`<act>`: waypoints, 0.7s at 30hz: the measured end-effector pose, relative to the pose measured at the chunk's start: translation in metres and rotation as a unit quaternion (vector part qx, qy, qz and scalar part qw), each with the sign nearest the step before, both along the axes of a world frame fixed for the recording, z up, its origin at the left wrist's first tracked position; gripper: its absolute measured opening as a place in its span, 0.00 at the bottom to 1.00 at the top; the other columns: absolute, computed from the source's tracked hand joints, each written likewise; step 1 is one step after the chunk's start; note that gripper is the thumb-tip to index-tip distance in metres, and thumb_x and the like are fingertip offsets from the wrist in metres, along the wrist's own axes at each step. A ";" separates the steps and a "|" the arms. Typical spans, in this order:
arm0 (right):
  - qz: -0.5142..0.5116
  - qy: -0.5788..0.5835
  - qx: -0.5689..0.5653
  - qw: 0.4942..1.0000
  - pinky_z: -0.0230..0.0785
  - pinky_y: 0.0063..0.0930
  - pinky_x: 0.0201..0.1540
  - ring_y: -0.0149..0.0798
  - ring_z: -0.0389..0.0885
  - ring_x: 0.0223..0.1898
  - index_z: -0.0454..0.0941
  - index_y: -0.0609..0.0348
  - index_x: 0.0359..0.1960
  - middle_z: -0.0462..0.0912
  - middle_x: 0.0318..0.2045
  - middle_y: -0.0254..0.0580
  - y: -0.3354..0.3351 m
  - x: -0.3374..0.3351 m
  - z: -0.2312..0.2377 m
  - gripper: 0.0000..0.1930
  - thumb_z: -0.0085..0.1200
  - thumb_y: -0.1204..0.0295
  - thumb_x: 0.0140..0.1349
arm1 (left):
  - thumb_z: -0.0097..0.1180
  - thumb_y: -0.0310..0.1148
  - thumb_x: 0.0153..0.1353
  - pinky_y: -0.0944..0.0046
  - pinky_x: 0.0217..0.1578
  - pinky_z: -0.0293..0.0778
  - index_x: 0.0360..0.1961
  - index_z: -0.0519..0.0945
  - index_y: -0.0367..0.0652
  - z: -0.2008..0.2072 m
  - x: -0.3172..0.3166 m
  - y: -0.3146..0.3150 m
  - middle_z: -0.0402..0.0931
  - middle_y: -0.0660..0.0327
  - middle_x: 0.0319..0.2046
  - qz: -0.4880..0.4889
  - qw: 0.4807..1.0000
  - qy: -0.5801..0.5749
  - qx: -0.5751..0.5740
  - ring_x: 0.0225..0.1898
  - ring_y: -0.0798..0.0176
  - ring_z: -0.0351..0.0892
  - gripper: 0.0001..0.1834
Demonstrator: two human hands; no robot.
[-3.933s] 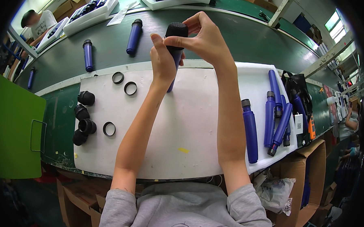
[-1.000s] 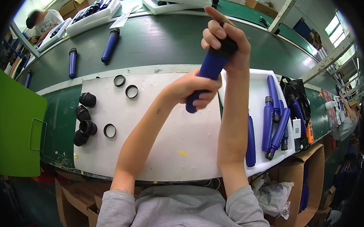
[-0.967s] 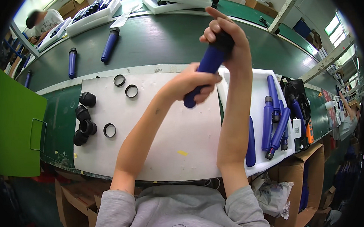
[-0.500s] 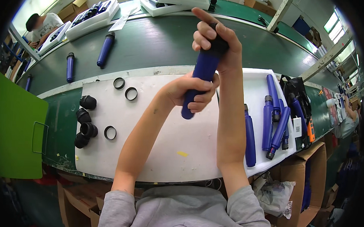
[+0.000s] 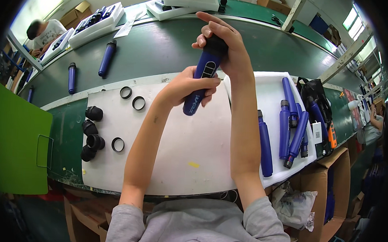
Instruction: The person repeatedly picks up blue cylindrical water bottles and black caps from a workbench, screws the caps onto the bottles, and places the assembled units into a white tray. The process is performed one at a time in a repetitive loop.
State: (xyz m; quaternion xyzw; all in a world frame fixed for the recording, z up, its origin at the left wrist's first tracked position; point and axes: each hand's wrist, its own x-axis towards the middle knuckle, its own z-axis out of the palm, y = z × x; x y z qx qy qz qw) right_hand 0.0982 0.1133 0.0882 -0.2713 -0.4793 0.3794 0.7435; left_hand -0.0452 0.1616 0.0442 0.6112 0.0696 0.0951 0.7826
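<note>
A blue handheld microphone (image 5: 203, 69) with a black head is tilted in front of me, its lower end pointing down and left. My left hand (image 5: 187, 87) is wrapped round the blue body, thumb across it. At the top, my right hand (image 5: 230, 44) grips the black head, with the index finger stretched out. An oval panel and light lettering show on the body between the hands. On the white board to the left lie black rings (image 5: 138, 103) and several black microphone heads (image 5: 94, 113).
Several blue microphone bodies (image 5: 284, 129) lie in a white foam tray (image 5: 274, 87) at right. Two microphones (image 5: 107, 59) rest on the green conveyor (image 5: 163, 42). Beyond are foam trays (image 5: 94, 32); a green panel (image 5: 17, 143) stands left, cardboard boxes (image 5: 340, 192) below right. Co-workers sit far left and right.
Both hands have moved slightly left with the microphone. It has turned about its length, so the oval panel and lettering on its body now show.
</note>
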 end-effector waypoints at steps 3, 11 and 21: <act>0.144 0.005 0.024 0.989 0.82 0.34 0.40 0.31 0.79 0.27 0.67 0.76 0.63 0.73 0.27 0.32 -0.003 -0.006 0.000 0.31 0.55 0.63 0.64 | 0.60 0.40 0.63 0.65 0.16 0.66 0.32 0.67 0.42 -0.016 0.002 -0.004 0.59 0.67 0.14 -0.198 0.954 -0.113 -0.196 0.14 0.68 0.66 0.16; -0.246 -0.026 -0.111 0.962 0.80 0.25 0.31 0.33 0.83 0.26 0.74 0.74 0.50 0.82 0.29 0.44 0.015 -0.019 -0.006 0.23 0.65 0.71 0.56 | 0.62 0.32 0.57 0.67 0.16 0.67 0.26 0.72 0.39 -0.009 0.019 -0.006 0.69 0.64 0.16 0.257 0.955 0.061 0.137 0.14 0.71 0.70 0.12; 0.120 0.031 0.021 0.992 0.81 0.37 0.39 0.33 0.79 0.29 0.71 0.75 0.60 0.74 0.27 0.34 0.001 -0.016 0.003 0.26 0.54 0.68 0.65 | 0.62 0.37 0.60 0.65 0.15 0.66 0.35 0.70 0.40 -0.010 -0.008 0.009 0.67 0.63 0.15 -0.146 0.968 -0.110 -0.169 0.12 0.67 0.67 0.14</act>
